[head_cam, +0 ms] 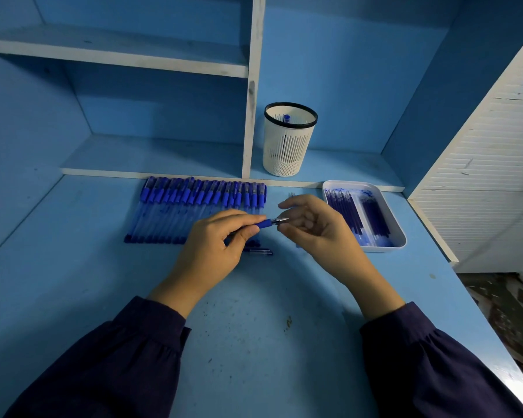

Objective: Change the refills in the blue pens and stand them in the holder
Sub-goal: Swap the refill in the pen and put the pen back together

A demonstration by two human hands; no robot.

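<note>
The left hand (221,245) reaches in from the lower left, palm down. Its thumb and fingers grip a blue pen (264,223) by the rubber grip, above the desk (254,342), with the tip pointing right. The right hand (311,224) faces it, palm turned inward and fingers loosely curved around the tip. Its thumb is held clear above and it clasps nothing. A row of capped blue pens (194,206) lies just behind the hands. The white holder (287,152) stands on the shelf ledge with one pen inside. The refill tray (400,236) sits to the right.

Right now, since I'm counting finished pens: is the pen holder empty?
Not empty: the pen holder holds one blue pen, its top showing below the rim.
</note>
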